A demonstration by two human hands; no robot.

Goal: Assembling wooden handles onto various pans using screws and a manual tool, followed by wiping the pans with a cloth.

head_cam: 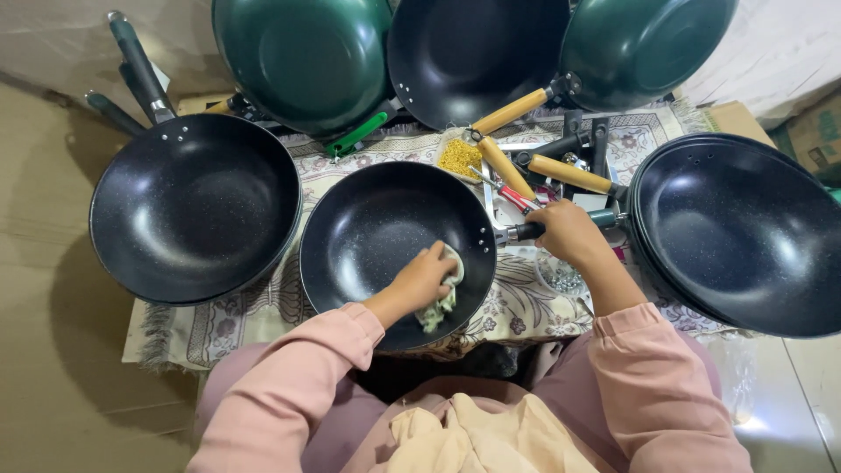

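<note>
Left hand [425, 278] presses a pale cloth [445, 300] inside the black pan [368, 236]; right hand [568, 232] grips its handle [524, 232].

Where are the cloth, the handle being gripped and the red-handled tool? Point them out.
cloth [441, 302], head view, on the crumpled part below the left hand's fingers.
pan handle [526, 231], head view, on the dark stretch left of the right hand.
red-handled tool [515, 196], head view, on its red grip.

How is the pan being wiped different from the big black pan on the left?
The pan being wiped is smaller; the left pan is wider. The wiped pan has the left hand pressing a cloth inside it; the left pan is empty. The right hand grips the wiped pan's handle; nobody touches the left pan's handle. Both are black, speckled and sit on the patterned mat.
</note>
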